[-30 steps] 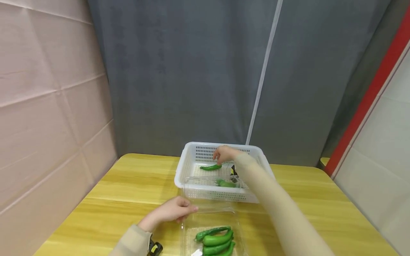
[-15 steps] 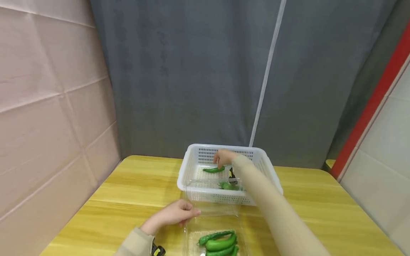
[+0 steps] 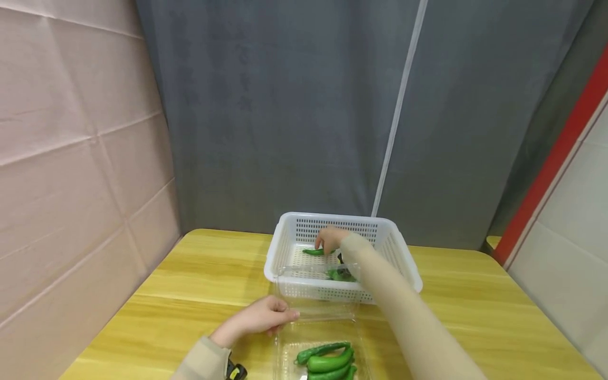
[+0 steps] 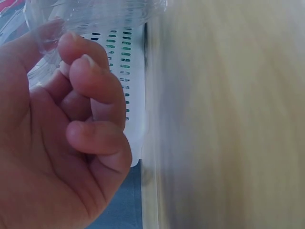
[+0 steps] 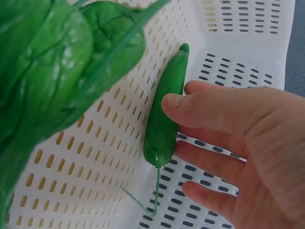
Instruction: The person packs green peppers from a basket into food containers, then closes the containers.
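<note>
My right hand [image 3: 331, 239] is down inside the white plastic basket [image 3: 273, 264]. It holds a green pepper [image 5: 164, 114] there, thumb on its near face and fingers along its right side, partly hidden. Nearer me is a clear plastic clamshell box [image 3: 287, 352] with its lid [image 3: 323, 311] raised toward the basket. Several green peppers [image 3: 329, 363] lie in its base. My left hand [image 3: 263, 316] pinches the left edge of the clear plastic between thumb and index finger; the other fingers are curled, as the left wrist view shows.
A leafy green vegetable [image 5: 43, 71] is also in the basket, seen through the lid from the head. The basket stands at the back of the wooden table [image 3: 204, 269]. Behind hangs a grey curtain [image 3: 275, 116], and a pale cloth wall [image 3: 71, 158] runs along the left.
My right hand has lowered slightly onto the pepper in the basket, which its fingers now cover more. The left hand stays on the clear box. The head view has shifted a little.
</note>
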The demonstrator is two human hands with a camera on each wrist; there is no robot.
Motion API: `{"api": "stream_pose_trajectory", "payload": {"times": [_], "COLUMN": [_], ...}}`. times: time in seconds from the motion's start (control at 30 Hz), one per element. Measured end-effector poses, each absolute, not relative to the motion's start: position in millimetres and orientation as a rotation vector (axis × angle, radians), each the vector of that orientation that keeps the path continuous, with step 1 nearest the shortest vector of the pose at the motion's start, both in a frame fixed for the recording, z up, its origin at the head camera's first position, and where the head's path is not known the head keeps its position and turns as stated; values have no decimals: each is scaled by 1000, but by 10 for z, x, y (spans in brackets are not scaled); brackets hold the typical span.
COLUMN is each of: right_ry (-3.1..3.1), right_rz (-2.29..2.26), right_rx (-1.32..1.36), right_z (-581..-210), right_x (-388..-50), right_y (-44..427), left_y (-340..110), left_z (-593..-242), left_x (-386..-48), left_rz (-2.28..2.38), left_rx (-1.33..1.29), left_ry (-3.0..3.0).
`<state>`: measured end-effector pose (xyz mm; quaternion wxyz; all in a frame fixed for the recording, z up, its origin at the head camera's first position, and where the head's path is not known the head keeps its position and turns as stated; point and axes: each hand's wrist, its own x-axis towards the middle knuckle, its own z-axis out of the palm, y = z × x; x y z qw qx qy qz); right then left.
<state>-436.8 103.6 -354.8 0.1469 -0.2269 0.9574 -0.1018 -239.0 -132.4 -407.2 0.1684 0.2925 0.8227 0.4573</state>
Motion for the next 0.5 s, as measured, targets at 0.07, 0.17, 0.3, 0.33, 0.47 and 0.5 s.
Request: {"api": "stream_pose_trajectory", "payload": {"times": [0.07,0.17,0.3,0.33,0.47,0.5], "right_ry": [2755,2757,2765,2764,2759,2760], "right_rz": [-287,-258,-138,-109,-50,-55], "right_rx": [-643,-656,-711,-710,-686,-683], "right_z": [-3575,-3599,-3618,-3623,-3627,-3619], "right_x": [-4384,-4406,-4423,-4423,-4393,-4377], "right_y": [1026,1018,1018,1018,1017,1018], "left_y": [-1326,-1330,-1328,-1325,-1322,-1321], "left_z": [-4076,-4071,-4054,-4050,-4042,-4042], "left_x": [-2386,-2379,-2366,-2362,-2352,-2352], "left_rz": [1301,1306,1313,1313,1301,1298], "left_rx": [832,830,831,832,834,833], "left_ry": [2338,2337,2337,2336,2341,2344]}}
